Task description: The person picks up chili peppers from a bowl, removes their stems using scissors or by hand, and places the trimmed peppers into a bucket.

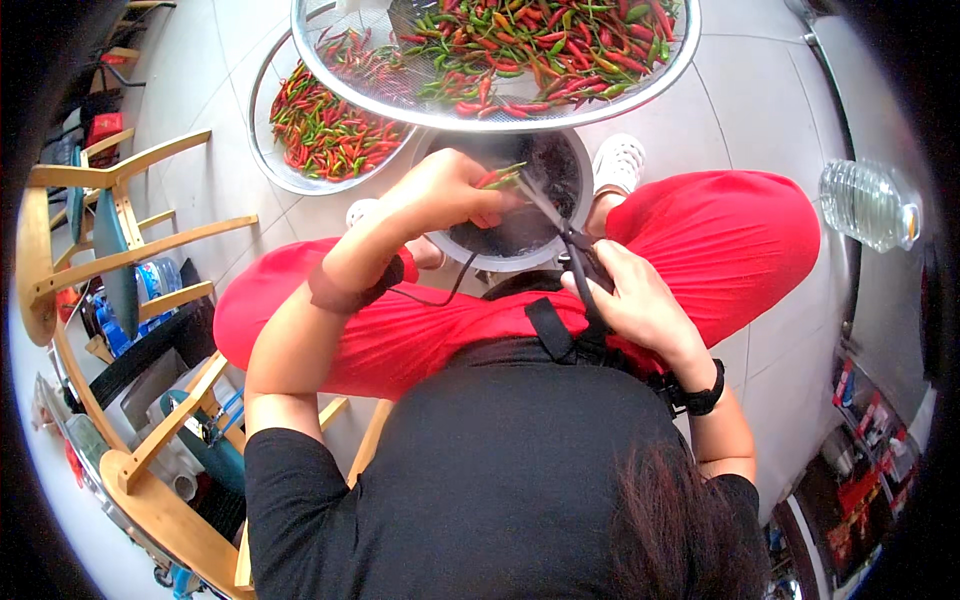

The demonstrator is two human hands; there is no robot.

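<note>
My left hand (447, 190) is closed around a few red and green chili peppers (497, 178), their tips poking out toward the right. Dark-handled scissors (545, 207) are gripped in my right hand (642, 300), the blades reaching up and left beside the chilies; whether they touch them I cannot tell. Both hands are over or near the close side of a round metal basin (497, 263) between my feet. Its inside looks dark, and part of it is hidden by my left hand and the scissors. Above it, a large mesh strainer (690, 50) bears many red and green chilies.
A second round strainer (262, 160) full of chilies sits on the floor at the far left. Wooden chairs (130, 260) crowd the left side. To the right lies a clear plastic bottle (868, 205), near a grey panel. My red-trousered knees flank the basin.
</note>
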